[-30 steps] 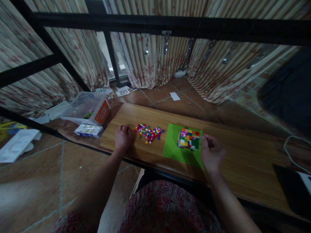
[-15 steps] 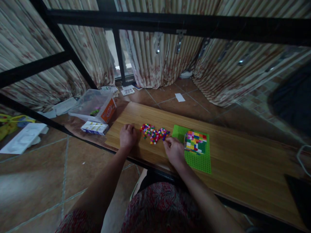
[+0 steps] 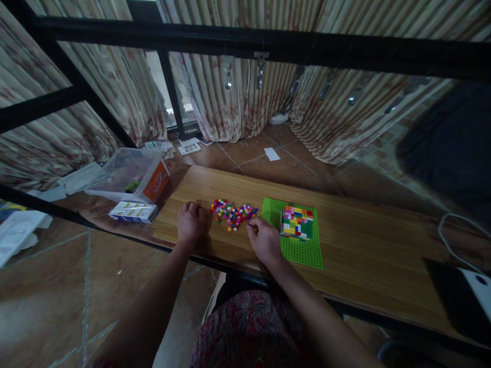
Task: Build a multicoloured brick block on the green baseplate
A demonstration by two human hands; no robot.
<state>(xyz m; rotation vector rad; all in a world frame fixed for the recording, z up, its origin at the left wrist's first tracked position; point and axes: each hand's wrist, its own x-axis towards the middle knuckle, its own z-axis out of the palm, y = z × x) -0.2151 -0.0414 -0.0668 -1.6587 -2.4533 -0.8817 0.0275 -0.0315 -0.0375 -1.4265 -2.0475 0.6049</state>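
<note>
On the wooden table lies a loose pile of small coloured toy bricks (image 3: 233,214), with my hands on either side of it. My left hand (image 3: 191,222) rests left of the pile, its fingers curled in and anything under them hidden. At the pile's right edge, my right hand (image 3: 264,239) has thumb and forefinger pinched together. Something small and dark may be at the tips, too small to name. Just right of that hand is a green studded baseplate (image 3: 303,255). It carries a block built of many-coloured bricks (image 3: 297,223).
A clear plastic bin (image 3: 111,176) with an orange label stands beyond the table's left end (image 3: 199,176). In front of it lies a small box (image 3: 134,211). A black flat object (image 3: 452,296) and a white cable (image 3: 441,230) are at the right. Dark metal bars (image 3: 245,41) cross ahead.
My view has turned a little to the right, so everything sits further left. My right hand stays by the pile's right edge, its fingers still pinched; my left hand has barely moved.
</note>
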